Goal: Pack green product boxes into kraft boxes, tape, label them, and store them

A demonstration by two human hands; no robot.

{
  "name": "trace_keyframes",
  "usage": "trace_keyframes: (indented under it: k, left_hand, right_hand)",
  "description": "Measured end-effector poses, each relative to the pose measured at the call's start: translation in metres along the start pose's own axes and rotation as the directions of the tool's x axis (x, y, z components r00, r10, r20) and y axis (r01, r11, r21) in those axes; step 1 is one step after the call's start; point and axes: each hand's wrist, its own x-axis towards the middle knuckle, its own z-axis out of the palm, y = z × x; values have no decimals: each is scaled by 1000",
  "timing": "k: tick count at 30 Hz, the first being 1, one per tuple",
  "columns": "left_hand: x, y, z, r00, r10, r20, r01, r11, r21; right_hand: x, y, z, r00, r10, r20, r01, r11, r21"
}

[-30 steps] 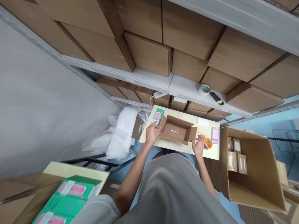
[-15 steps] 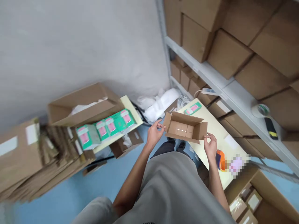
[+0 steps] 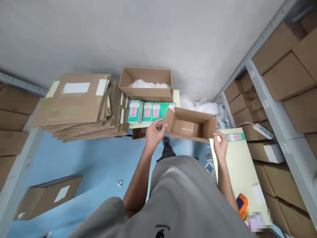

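I hold a small open cardboard box point(image 3: 190, 125) in the air in front of me, flaps up and its inside bare. My left hand point(image 3: 154, 133) grips its left flap and my right hand point(image 3: 219, 144) pinches its right corner. Just beyond the box, a row of green and pink product boxes point(image 3: 146, 111) stands on a low cream table point(image 3: 176, 96). One more green and pink box point(image 3: 235, 137) lies on the cream table point(image 3: 239, 165) at my right.
A larger open carton point(image 3: 146, 84) with white filling sits behind the green boxes. A tall stack of flattened cartons point(image 3: 79, 107) lies to the left. Shelves of brown boxes point(image 3: 282, 76) line the right. An orange tape dispenser point(image 3: 242, 202) rests near the table's end. The floor point(image 3: 94, 165) is blue.
I have turned left, lifting the open box off the right table and carrying it toward the row of green boxes. Both hands have stayed on it since half a second ago.
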Motion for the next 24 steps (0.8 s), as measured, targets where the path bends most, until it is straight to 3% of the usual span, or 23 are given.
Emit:
trace_keyframes:
  k: [7, 10, 13, 16, 20, 22, 24]
  left_hand:
    - [92, -65, -105, 991, -32, -132, 45, 994, 98]
    - [125, -94, -136, 990, -63, -125, 75, 992, 98]
    - [149, -118, -157, 992, -82, -99, 92, 990, 110]
    - [165, -139, -167, 989, -132, -70, 138, 985, 102]
    - [176, -157, -168, 975, -224, 12, 223, 973, 68]
    - [179, -154, -168, 970, -239, 39, 235, 969, 76]
    - [181, -138, -172, 982, -186, -7, 186, 979, 82]
  right_hand:
    - [32, -76, 168, 985, -84, 153, 88, 996, -22]
    - [38, -96, 225, 981, -40, 191, 44, 999, -19]
    - [40, -108, 267, 973, 32, 229, -26, 999, -29]
    - [38, -114, 294, 962, 85, 259, -73, 996, -57]
    - [37, -120, 301, 948, 95, 304, -62, 991, -119]
    - [41, -127, 295, 945, 78, 317, -28, 987, -160]
    - [48, -139, 289, 954, 42, 298, 19, 980, -198]
